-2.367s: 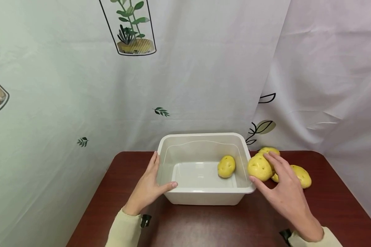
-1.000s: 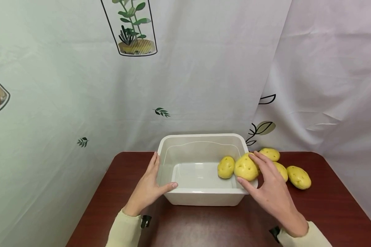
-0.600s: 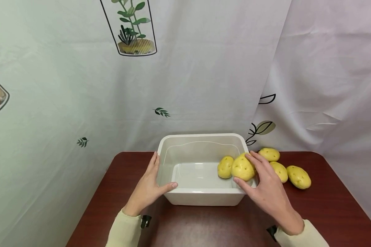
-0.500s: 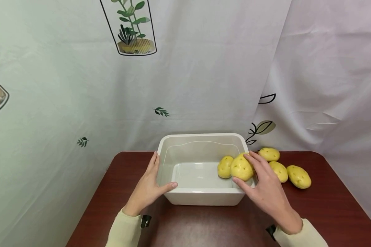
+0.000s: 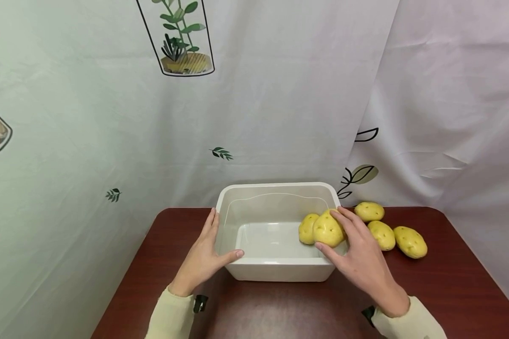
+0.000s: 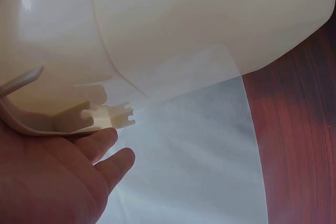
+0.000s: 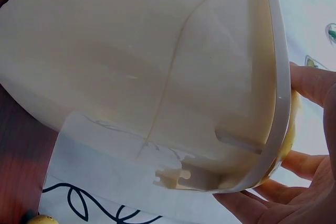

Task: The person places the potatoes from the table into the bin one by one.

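Observation:
My right hand (image 5: 360,254) grips a yellow potato (image 5: 328,229) between thumb and fingers, over the right end of the white plastic tub (image 5: 275,272). In the head view it partly covers another potato (image 5: 306,229) that lies inside the tub. In the right wrist view the held potato (image 7: 292,124) shows only as a yellow strip behind the tub rim (image 7: 281,98). My left hand (image 5: 201,256) rests at the tub's front left corner, fingers straight along the left side and thumb over the front rim. The left wrist view shows relaxed fingers (image 6: 113,166) just below the rim.
Three more potatoes lie on the dark red table (image 5: 263,310) right of the tub: a back one (image 5: 369,212), a middle one (image 5: 382,235) and a right one (image 5: 410,242). A patterned white curtain (image 5: 280,103) hangs behind the table.
My right hand has carried the potato leftward from beside the tub's right rim to over its inside, slowing lately. The left hand and the tub stay in place.

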Tool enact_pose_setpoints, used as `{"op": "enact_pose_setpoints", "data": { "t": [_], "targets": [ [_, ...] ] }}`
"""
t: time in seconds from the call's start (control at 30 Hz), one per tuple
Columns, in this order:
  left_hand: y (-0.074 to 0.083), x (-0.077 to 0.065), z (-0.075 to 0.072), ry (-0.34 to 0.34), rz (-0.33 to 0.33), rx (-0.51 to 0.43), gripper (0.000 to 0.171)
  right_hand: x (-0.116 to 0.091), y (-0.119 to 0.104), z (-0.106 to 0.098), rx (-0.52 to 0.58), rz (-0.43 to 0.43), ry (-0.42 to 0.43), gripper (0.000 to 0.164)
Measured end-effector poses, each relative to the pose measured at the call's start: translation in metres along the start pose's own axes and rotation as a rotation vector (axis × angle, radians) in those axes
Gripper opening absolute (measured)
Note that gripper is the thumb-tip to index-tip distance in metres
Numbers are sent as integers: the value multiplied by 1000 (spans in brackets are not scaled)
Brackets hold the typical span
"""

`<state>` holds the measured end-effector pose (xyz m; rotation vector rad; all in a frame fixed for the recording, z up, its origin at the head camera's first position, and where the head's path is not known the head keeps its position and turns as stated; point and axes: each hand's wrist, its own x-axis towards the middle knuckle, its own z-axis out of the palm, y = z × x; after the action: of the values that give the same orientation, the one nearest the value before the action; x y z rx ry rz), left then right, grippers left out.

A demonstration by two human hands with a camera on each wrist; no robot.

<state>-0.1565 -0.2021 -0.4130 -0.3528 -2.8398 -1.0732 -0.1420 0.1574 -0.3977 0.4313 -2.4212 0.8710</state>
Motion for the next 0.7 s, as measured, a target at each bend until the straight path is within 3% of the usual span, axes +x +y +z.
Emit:
{"op": "enact_pose_setpoints", "data": {
  "t": [0.7],
  "targets": [
    [0,0,0,0,5,-9,120,0,-4,7,-13,-4,-17,76]
  ]
}}
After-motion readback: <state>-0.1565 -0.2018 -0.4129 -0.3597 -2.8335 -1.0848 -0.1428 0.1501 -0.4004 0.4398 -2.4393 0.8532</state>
